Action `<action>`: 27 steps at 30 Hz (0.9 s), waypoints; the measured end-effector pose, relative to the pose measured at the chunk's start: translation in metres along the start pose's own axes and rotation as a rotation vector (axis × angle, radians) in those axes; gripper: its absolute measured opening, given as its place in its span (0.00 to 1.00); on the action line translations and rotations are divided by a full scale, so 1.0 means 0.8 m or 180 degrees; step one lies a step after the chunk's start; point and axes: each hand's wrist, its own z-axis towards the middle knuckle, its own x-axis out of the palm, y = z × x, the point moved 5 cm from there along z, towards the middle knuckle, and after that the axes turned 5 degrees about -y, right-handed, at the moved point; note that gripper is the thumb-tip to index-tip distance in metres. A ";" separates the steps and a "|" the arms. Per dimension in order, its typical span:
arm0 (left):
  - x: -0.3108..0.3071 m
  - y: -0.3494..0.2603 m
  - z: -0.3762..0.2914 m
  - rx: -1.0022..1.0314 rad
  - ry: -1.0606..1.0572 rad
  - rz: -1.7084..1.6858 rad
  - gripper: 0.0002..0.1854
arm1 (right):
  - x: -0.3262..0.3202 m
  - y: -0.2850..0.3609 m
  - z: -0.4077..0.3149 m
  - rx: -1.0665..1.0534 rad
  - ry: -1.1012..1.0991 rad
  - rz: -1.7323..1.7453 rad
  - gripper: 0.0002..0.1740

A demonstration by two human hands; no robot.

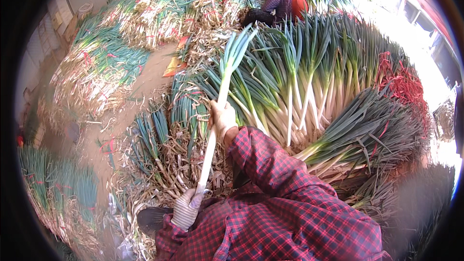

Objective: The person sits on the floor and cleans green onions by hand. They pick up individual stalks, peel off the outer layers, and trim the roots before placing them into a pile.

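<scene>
One long green onion slants across the middle, its white stalk low and its green leaves pointing up and away. My right hand is closed around the stalk just below the green part. At the root end, my left hand, in a striped work glove, pinches the stalk; the tip is hidden by its fingers. Just beyond my right hand stand many peeled green onions, leaves upward and white stalks down. Another heap of green onions lies by my right forearm, leaves to the right. Dry husks litter the ground below the stalk.
Untrimmed bundles tied with red string are piled at the far left, with more bundles at lower left. A tangle of red twine lies on the onions at right. A co-worker sits at the back. Bare floor runs between piles.
</scene>
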 end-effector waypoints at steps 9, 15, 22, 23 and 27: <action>-0.286 0.132 -0.118 -0.1977 -0.1781 0.2694 0.25 | -0.218 0.264 0.282 -0.0880 -0.0214 -0.1398 0.16; -0.317 0.191 -0.079 -0.1109 -0.2294 0.2681 0.36 | -0.428 0.360 0.385 -0.1969 -0.1483 -0.2692 0.47; -0.117 0.456 0.111 -0.2365 -0.1108 0.0533 0.22 | -0.442 0.168 0.260 -0.0708 -0.0775 -0.2071 0.29; -0.097 0.500 0.107 -0.3155 -0.0901 0.0707 0.21 | -0.427 0.148 0.230 -0.0698 -0.0699 -0.2236 0.27; -0.040 0.595 0.097 -0.3852 -0.1103 0.0752 0.20 | -0.380 0.116 0.154 -0.0372 -0.0850 -0.2689 0.22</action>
